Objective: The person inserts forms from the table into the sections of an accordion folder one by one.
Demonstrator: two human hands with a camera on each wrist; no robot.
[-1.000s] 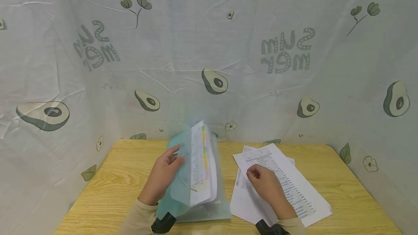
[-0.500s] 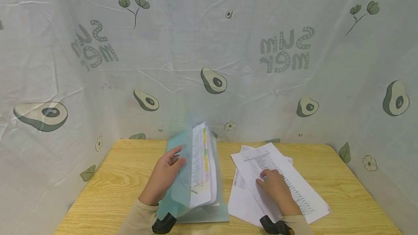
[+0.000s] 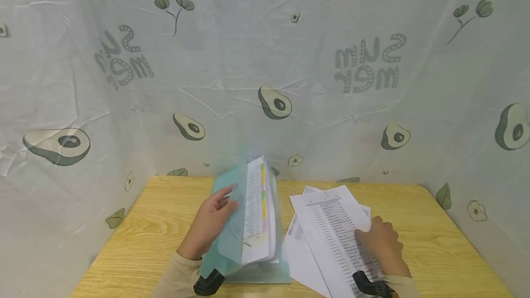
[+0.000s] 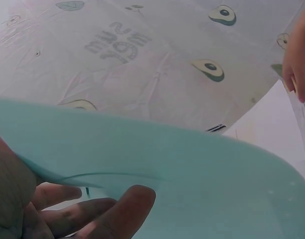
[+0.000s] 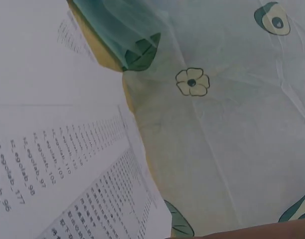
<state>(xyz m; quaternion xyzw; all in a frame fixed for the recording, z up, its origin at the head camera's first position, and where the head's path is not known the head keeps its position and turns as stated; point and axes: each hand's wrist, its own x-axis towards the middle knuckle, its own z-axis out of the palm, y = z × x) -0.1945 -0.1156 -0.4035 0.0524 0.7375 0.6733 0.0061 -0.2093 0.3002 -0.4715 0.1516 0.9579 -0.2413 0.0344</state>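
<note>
In the head view, my left hand holds the raised cover of a translucent teal document folder. A stack of papers with a coloured strip stands inside it. In the left wrist view, the thumb and bent fingers of the left hand lie at the teal cover. My right hand grips the right edge of a printed sheet, thumb on top; its other fingertips are partly hidden. Beneath lies a second sheet, turned at an angle. The right wrist view shows the printed text close up.
Everything lies on a wood-grain table. A pale curtain printed with avocados rises behind and around it. A thin elastic cord hangs across the folder's cover. Bare wood shows right of the sheets.
My right hand has moved right, from above the middle of the top sheet to its right edge. The top sheet has turned and shifted left and nearer. The left hand stays at the folder.
</note>
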